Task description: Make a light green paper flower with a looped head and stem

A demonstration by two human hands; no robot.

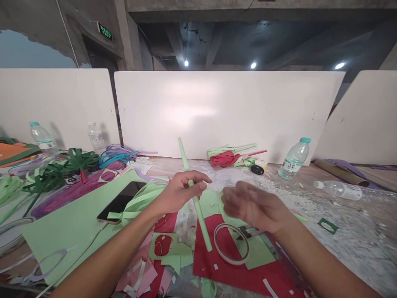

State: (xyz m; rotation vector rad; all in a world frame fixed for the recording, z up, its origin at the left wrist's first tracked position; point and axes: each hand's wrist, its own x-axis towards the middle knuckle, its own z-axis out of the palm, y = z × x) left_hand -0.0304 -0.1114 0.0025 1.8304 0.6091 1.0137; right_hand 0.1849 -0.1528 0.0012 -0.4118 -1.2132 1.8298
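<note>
My left hand [182, 191] grips a thin light green rolled paper tube [201, 221], its thumb and fingers around the middle. The tube slants, with its top end away from me and its lower end over red paper [206, 265]. To the right, my right hand [248, 205] is raised with curled fingers, smeared by motion; whether it holds anything is unclear. Below it lies a roll of tape [216, 245] on the red and green paper. Partly hidden by that hand is a dark-and-metal tool [245, 232]. Cut green paper pieces [184, 252] lie nearer me.
On the left, a phone [124, 200] with a cable rests on a large green sheet [68, 221], beside green paper strips [145, 200]. Red and green fringed paper bundles [225, 158] lie at the back. A bottle [294, 159] stands right; another bottle [341, 189] lies flat. White panels [229, 111] border the table.
</note>
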